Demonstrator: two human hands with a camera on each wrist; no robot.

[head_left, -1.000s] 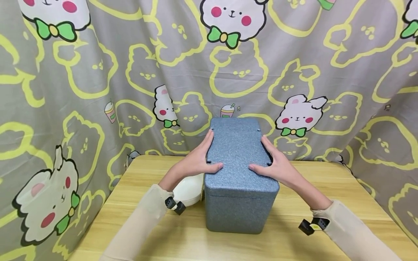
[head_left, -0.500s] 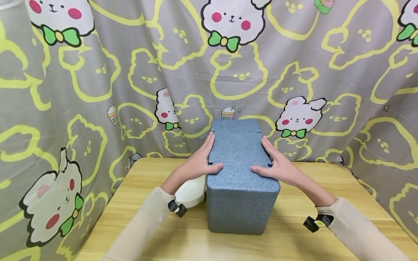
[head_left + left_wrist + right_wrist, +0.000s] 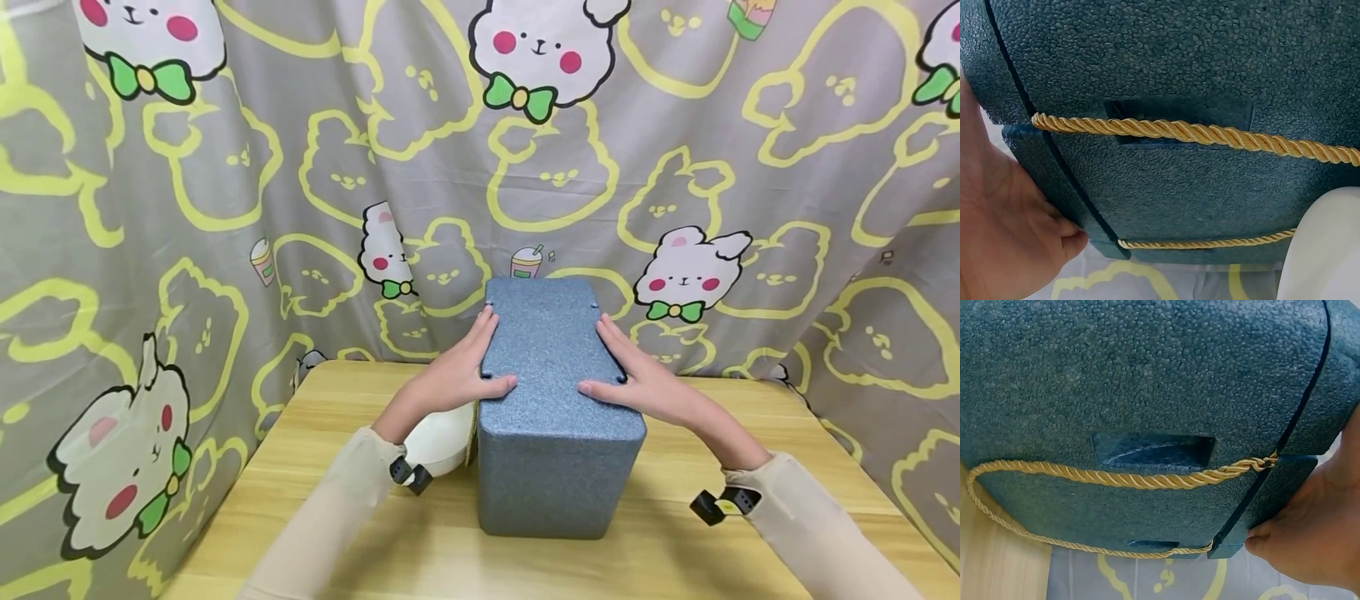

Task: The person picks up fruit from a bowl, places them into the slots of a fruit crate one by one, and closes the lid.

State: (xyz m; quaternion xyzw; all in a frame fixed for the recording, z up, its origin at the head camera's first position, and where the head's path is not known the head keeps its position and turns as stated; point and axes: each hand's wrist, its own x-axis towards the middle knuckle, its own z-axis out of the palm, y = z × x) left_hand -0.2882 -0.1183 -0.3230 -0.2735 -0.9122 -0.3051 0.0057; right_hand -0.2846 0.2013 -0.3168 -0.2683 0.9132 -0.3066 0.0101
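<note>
A blue-grey foam box (image 3: 558, 487) stands on the table with its lid (image 3: 546, 350) on. My left hand (image 3: 456, 373) grips the lid's left side, thumb on top and fingers along the edge. On the opposite edge, my right hand (image 3: 651, 382) holds the lid the same way. Both wrist views show the dark seam between lid and box. Gold rope (image 3: 1197, 132) loops along the left side across a recessed slot, and another gold rope (image 3: 1154, 481) hangs on the right side. The box's inside is hidden.
A white rounded bowl-like thing (image 3: 435, 442) sits close to the box's left side, partly behind my left forearm. The wooden table (image 3: 300, 433) ends at a grey curtain (image 3: 337, 250) with cartoon prints, behind and at both sides.
The head view has shifted slightly. Both hands keep nearly the same hold on the lid, and the box stays where it was on the table.
</note>
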